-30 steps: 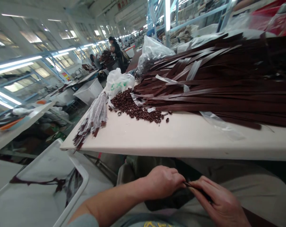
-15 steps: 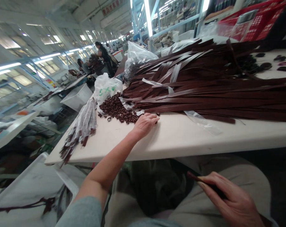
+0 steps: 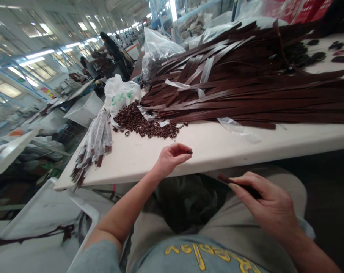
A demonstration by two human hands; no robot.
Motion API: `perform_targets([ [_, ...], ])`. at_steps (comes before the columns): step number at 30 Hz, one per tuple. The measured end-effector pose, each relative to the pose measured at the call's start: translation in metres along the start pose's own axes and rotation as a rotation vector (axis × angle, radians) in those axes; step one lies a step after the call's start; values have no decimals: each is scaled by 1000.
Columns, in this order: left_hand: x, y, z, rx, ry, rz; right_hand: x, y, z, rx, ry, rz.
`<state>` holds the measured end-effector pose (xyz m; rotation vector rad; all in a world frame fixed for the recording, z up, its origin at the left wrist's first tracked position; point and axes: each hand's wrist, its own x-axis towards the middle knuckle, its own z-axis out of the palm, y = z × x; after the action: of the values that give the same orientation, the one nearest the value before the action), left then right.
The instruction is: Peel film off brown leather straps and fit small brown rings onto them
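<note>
Brown, leather-like strap (image 3: 224, 178) in the right hand (image 3: 270, 204), over the lap; fingers closed round it, gripped short of the tip, I judge, to leave that end free; left hand (image 3: 170, 159) above the near edge of the desk (image 3: 132, 159), thumb and fingers narrowed on a small dark piece (image 3: 190, 152), pinched, probably because it is too small for a fuller grip; its exact shape I cannot make out from here; loose brown loops (image 3: 149, 125) heaped within the left hand's reach, long brown strips (image 3: 245, 98) laid lengthwise beside them, likely to keep them in order; white bag (image 3: 122, 93) touching the loops, contents hidden; clear bag (image 3: 160, 45) behind, something dark at its base; white bin (image 3: 35, 206) below, holding a dark strip (image 3: 65, 232).
</note>
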<state>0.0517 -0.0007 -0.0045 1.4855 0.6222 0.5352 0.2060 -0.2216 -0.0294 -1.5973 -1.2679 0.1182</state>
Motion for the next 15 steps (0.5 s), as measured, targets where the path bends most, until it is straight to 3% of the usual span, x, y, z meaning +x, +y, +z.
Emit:
perform_targets([
  [3, -45, -10, 19, -139, 51, -95, 7, -15, 8, 53, -16, 3],
  [6, -69, -19, 32, -244, 68, -129, 10, -27, 17, 114, -51, -8],
  [15, -83, -17, 37, -400, 35, -124, 3, -39, 24, 167, -97, -48],
])
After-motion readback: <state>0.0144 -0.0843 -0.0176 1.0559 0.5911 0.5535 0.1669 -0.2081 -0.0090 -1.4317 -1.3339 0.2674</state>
